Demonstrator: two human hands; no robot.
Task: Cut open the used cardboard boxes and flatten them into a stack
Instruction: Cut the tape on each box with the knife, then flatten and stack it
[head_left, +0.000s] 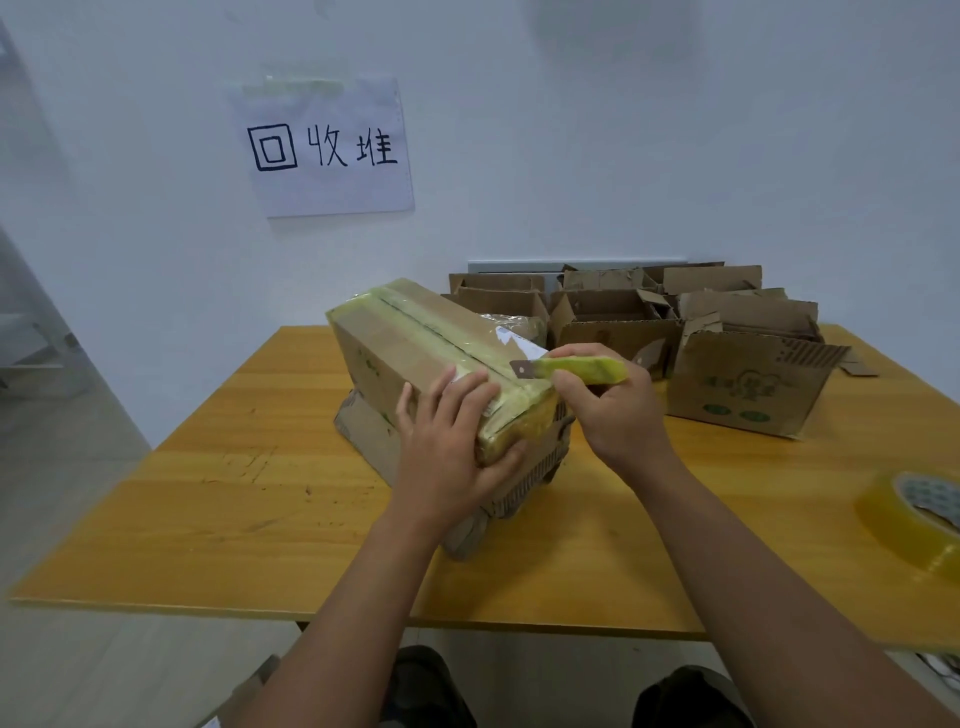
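Wooden table (208, 519): left hand (447, 457) grips taped box (415, 343) corner; right hand (613, 410) clasps yellow knife (576, 370).

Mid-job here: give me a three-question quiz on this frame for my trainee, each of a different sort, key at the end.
1. True or false: the knife is in the left hand.
2. Where is the tape roll? A) on the taped box B) near the table's right edge C) on the floor
3. Fill in: the left hand grips the taped box's near ____.

Key
1. False; the right hand holds it, blade at the top seam.
2. B.
3. End.
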